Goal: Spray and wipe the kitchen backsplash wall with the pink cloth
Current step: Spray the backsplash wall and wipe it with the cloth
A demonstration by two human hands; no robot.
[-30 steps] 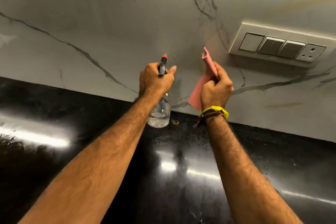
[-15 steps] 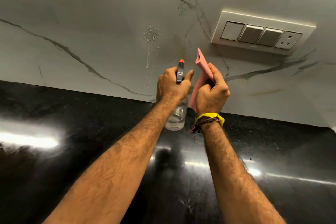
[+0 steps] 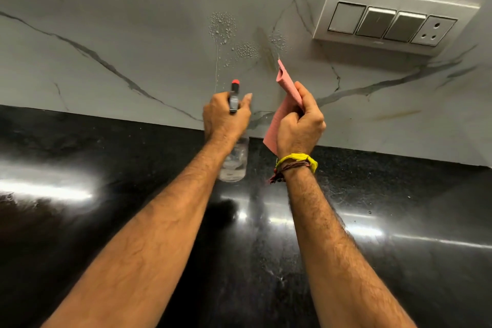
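- My left hand is wrapped round the neck of the spray bottle, held up over the counter with its red-tipped nozzle aimed at the backsplash wall.
- My left forefinger lies stretched out along the right side of the sprayer head.
- The bottle's clear body hangs below my fist, clear of the black countertop.
- My right hand is closed tight on the pink cloth; 1 folded end pokes up past my thumb toward the wall, the other end hangs below my fist.
- I cannot tell whether the cloth's top edge touches the wall.
- 3 patches of spray droplets sit on the marble above the nozzle, with 1 thin run trailing down from the left patch.
- The switch plate is up to the right of the cloth, with 3 switches and 1 socket.
- Yellow and brown wrist threads circle my right wrist.
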